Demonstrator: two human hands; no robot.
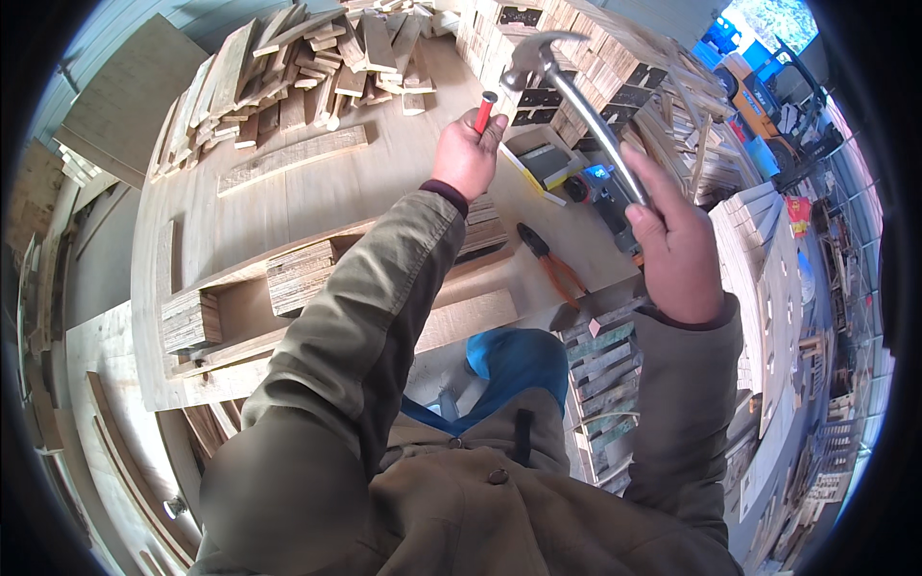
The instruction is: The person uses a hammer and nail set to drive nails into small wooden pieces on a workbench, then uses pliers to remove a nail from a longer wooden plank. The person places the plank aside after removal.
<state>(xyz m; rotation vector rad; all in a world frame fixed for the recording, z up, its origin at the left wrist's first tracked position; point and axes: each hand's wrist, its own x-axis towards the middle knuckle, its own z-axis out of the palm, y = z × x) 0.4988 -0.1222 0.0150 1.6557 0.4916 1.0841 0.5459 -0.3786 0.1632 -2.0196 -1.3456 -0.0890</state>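
My left hand is closed around a short red rod-like tool with a round metal top, held upright over the far part of the table; its lower end is hidden in the fist. In my right hand is a steel claw hammer, raised with its head up and to the left, close to the red tool's top in the picture. Below the hands, pliers with orange handles lie on the table. A wooden pallet-like frame with blocks lies partly under my left forearm.
Loose wood strips are heaped at the table's far left, near a single board. Stacked wooden blocks rise at the back right. An open box stands beyond the pliers. An orange forklift stands at far right.
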